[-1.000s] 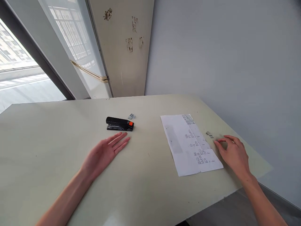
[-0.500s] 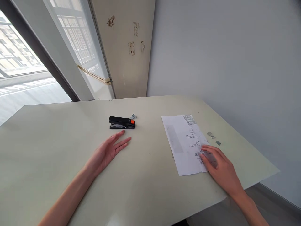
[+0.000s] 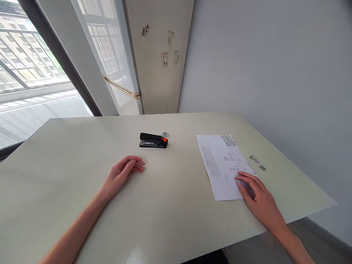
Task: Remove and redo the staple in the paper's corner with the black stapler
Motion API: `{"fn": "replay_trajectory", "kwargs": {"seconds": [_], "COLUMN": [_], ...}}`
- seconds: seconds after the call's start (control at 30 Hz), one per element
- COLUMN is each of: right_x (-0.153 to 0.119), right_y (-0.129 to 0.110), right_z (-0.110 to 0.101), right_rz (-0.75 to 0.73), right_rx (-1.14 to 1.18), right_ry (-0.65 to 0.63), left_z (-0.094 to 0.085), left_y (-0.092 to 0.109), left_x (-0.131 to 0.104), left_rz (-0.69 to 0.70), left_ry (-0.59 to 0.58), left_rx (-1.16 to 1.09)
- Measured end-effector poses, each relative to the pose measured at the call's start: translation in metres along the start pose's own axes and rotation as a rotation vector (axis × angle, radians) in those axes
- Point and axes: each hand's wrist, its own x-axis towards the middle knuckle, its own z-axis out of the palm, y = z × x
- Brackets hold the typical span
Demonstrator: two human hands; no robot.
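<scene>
A black stapler with an orange patch at its right end lies on the table, left of centre. My left hand rests on the tabletop in front of it and to its left, apart from it. Its fingers are drawn together with the thumb against them, and nothing shows in them. A printed sheet of white paper lies flat to the right. My right hand is over the sheet's near right corner, its fingers loosely spread and touching the paper, gripping nothing; that corner is hidden beneath it.
Small grey strips, seemingly staples, lie behind the stapler. More grey strips lie right of the paper. The pale table meets a grey wall on the right. A window is at the far left.
My left hand has drawn back from the stapler and its fingers have closed up. My right hand stays on the paper. The view has swung slightly left.
</scene>
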Motion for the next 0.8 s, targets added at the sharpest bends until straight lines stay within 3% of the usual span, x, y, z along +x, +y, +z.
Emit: {"fn": "replay_trajectory", "kwargs": {"seconds": [0.2, 0.8], "right_x": [0.000, 0.000], "right_y": [0.001, 0.002], "right_z": [0.001, 0.000], "right_rz": [-0.013, -0.021], "right_rx": [-0.048, -0.005], "right_ry": [0.030, 0.011], "left_z": [0.015, 0.016], "left_y": [0.001, -0.001], "left_x": [-0.004, -0.005], "left_rz": [0.032, 0.051], "left_ry": [-0.050, -0.008], "left_rx": [0.241, 0.300]}}
